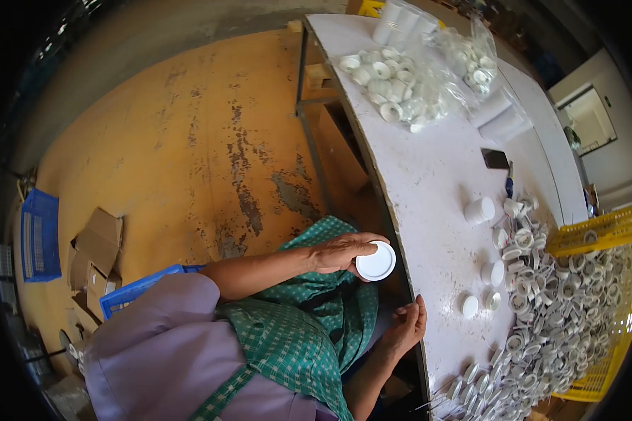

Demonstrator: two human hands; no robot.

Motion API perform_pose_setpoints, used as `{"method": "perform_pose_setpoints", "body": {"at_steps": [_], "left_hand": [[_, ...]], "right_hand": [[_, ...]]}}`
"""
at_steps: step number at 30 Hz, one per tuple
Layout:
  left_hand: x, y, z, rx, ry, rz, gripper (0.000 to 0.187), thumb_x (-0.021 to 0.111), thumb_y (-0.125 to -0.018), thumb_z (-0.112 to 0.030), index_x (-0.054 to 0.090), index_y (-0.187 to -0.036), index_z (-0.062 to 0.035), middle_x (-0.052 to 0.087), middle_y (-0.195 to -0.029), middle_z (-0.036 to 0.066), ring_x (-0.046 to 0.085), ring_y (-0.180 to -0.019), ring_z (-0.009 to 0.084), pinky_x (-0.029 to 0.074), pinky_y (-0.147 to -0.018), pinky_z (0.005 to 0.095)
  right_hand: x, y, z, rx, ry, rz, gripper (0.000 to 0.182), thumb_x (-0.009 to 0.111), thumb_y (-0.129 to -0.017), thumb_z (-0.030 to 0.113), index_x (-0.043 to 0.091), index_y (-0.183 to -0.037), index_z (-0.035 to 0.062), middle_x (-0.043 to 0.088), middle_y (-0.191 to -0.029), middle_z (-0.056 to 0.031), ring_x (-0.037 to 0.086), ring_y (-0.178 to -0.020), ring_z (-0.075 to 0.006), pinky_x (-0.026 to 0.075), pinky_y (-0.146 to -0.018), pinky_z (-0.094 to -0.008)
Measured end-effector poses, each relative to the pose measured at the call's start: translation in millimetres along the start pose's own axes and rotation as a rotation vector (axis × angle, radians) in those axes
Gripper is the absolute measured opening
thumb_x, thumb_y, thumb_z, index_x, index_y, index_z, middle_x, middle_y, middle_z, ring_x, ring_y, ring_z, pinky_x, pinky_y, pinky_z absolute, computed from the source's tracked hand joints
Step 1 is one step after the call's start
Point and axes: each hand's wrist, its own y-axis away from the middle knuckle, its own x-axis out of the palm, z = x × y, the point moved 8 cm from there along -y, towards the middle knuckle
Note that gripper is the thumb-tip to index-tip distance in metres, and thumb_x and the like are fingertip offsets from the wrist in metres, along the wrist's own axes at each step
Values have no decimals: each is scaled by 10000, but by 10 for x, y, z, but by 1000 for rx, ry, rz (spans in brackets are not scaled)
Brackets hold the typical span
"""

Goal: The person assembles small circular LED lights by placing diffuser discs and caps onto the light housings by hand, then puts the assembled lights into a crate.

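Note:
A round white lid-like piece (376, 261) is held in my left hand (344, 253), its flat face up and the thumb on its rim, above the green checked apron. My right hand (407, 326) is near the table's front edge, fingers curled and pinched together; whatever may be between them is too small to make out. On the table (435, 231), several white round pieces stand beyond my hands, among them one cylinder (479, 210) and a shorter one (468, 304). A large pile of white and grey ring-shaped parts (562, 309) lies to their right.
Clear bags of white parts (400, 84) lie at the table's far end. A dark phone-like object (495, 158) and a blue-handled tool (509, 184) are nearer. Yellow crates (597, 231) border the pile. Blue crates (41, 235) and an open cardboard box (98, 242) are on the floor.

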Motion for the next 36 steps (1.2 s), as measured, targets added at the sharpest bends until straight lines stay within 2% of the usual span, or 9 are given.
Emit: {"method": "perform_pose_setpoints", "body": {"at_steps": [9, 17, 19, 24, 27, 30, 33, 34, 36], "left_hand": [[-1963, 2444, -573, 241, -257, -1070, 359, 647, -837, -96, 552, -1181, -58, 649, -969, 89, 655, -772, 153, 581, -561, 284], [-3071, 5649, 1908, -311, -315, -1908, 465, 660, -664, -118, 583, -1110, -12, 637, -976, 217, 669, -765, 315, 548, -630, 386], [-3313, 6072, 2801, -989, -785, -1605, 359, 694, -598, -126, 662, -935, -4, 659, -875, 224, 666, -781, 342, 540, -701, 396], [-3252, 6360, 4289, -1173, -551, -1687, 267, 625, -668, -92, 657, -912, 14, 658, -968, 207, 653, -917, 313, 527, -771, 378], [-3560, 6175, 5066, -1504, -1165, -861, 243, 561, -753, -202, 686, -905, -61, 662, -973, 141, 642, -931, 267, 509, -790, 376], [-3632, 5932, 5311, -1511, -1373, -18, 247, 755, -643, -258, 710, -844, -123, 679, -952, 51, 637, -893, 228, 510, -734, 360], [-3560, 5619, 5122, -1328, -1530, 70, 318, 747, -688, -261, 693, -955, -97, 656, -1056, 75, 626, -973, 240, 503, -795, 325], [-3790, 5787, 5237, -1317, -1254, -400, 364, 752, -689, -257, 665, -981, -57, 649, -1053, 107, 623, -979, 248, 505, -807, 310], [-3517, 5560, 5175, -1281, -1534, 87, 306, 656, -770, -167, 618, -1035, -21, 633, -1059, 149, 622, -981, 258, 516, -803, 328]], "right_hand": [[219, 3, -113, -15, 166, 39, 260, 545, -904, 149, 602, -1115, 8, 503, -685, 3, 458, -635, -74, 355, -563, -210], [645, 12, -280, -48, 342, 272, 318, 526, -926, 212, 587, -1159, 5, 484, -688, 11, 441, -636, -75, 341, -564, -217], [731, 69, -259, -80, 433, 291, 322, 524, -930, 221, 586, -1162, 7, 476, -686, 18, 436, -640, -66, 337, -564, -211], [813, 118, -380, -75, 493, 290, 296, 525, -926, 203, 602, -1144, 18, 500, -677, 13, 446, -607, -73, 358, -531, -210], [842, 148, -433, 8, 524, 266, 279, 541, -920, 186, 611, -1111, -5, 568, -732, -14, 512, -640, -92, 428, -568, -218], [712, 104, -451, -49, 507, 293, 246, 570, -907, 144, 617, -1091, -12, 597, -754, -10, 529, -624, -68, 436, -559, -198], [679, 180, -325, -109, 468, 271, 224, 588, -899, 137, 626, -1072, -1, 584, -709, 0, 516, -600, -55, 430, -551, -193], [670, 219, -254, -135, 459, 261, 217, 589, -900, 139, 628, -1065, 3, 582, -693, 1, 516, -600, -53, 427, -552, -191], [521, 170, -171, -163, 453, 206, 221, 590, -900, 141, 627, -1068, 2, 581, -690, 1, 516, -601, -53, 424, -554, -188]]}}
